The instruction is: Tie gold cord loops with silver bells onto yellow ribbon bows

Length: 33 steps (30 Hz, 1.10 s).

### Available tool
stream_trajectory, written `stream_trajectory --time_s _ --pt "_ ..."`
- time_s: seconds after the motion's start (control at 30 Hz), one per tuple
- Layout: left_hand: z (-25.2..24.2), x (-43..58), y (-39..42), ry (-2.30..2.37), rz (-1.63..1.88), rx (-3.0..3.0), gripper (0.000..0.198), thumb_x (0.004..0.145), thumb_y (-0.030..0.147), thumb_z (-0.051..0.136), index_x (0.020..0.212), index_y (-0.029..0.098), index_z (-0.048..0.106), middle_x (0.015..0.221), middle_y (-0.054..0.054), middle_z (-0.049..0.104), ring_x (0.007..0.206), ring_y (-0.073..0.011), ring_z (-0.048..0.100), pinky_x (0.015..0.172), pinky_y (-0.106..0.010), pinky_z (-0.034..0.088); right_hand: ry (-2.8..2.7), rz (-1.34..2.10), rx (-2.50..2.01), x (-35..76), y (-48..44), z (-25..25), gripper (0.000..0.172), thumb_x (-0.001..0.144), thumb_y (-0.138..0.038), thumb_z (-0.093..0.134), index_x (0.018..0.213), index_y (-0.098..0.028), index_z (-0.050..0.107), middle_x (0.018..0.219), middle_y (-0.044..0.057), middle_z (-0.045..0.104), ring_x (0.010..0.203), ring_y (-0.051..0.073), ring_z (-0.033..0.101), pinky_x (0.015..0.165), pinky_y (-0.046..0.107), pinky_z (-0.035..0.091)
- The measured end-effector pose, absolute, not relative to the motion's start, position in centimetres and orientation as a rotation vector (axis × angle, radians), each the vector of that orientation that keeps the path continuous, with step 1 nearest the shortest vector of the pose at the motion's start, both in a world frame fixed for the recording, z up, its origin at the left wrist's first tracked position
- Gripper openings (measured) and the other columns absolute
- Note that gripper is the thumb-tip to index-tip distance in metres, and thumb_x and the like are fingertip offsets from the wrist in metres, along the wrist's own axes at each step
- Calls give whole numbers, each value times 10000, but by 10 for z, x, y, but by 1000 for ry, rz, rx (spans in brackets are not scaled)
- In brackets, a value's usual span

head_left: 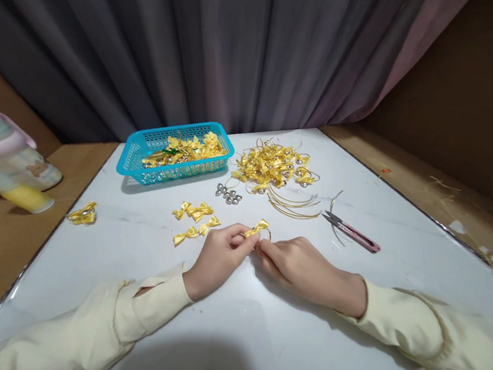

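Observation:
My left hand (219,258) and my right hand (298,265) meet at the middle of the white table (149,267), both pinching one small yellow ribbon bow (257,229) with a thin gold cord under it. Several loose yellow bows (194,219) lie just beyond my left hand. A few silver bells (228,194) sit farther back. A heap of bows with gold cord loops (273,167) lies behind my right hand, with cut gold cords (293,206) in front of it.
A blue plastic basket (136,156) holding yellow bows stands at the back left. Pink thread snips (352,233) lie to the right of my hands. One bow (83,213) rests at the table's left edge. A pastel water bottle (0,156) stands on the wooden ledge at left.

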<state>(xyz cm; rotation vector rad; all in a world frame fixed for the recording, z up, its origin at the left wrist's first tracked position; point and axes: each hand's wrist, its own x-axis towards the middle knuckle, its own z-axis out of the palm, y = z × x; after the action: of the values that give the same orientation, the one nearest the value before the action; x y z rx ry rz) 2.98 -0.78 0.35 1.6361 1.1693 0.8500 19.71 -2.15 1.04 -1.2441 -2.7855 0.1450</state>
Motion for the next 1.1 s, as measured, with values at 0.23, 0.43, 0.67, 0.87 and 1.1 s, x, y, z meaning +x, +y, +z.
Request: stream_trajectory --time_s 0.23,0.43,0.67,0.87,1.1 --pt "3 30 -7 1166 844 1641 242 810 330 527 696 126 590 501 59 373 501 -80 320 467 -193 258 -2786 216 -1267 197 -21 11 197 906 -175 357 894 -118 545 638 47 649 490 133 543 478 259 225" --pt "2 30 -7 1179 838 1670 242 812 322 525 681 130 589 500 59 373 499 -80 329 468 -193 266 -2746 209 -1234 198 -22 9 199 898 -177 361 860 -123 549 604 35 631 455 122 505 467 252 228" --pt "3 29 -8 1173 853 1702 234 817 311 533 687 132 610 484 54 436 473 -77 373 452 -182 294 -2569 157 -1080 202 -22 11 155 865 -201 425 768 -144 532 502 -19 535 403 91 422 444 236 219" --pt "2 26 -9 1125 874 1812 233 847 297 515 755 137 658 650 -20 661 540 -104 537 490 -185 388 -2161 256 -1262 211 -14 21 113 788 -253 519 764 -145 540 588 -7 532 476 95 446 488 217 320" --pt "-7 22 -11 989 1124 2349 183 869 224 503 796 133 644 628 -32 668 496 -94 526 510 -204 374 -2062 1023 -1271 209 -3 20 204 838 -284 508 735 -149 620 695 29 600 600 118 519 533 215 400"
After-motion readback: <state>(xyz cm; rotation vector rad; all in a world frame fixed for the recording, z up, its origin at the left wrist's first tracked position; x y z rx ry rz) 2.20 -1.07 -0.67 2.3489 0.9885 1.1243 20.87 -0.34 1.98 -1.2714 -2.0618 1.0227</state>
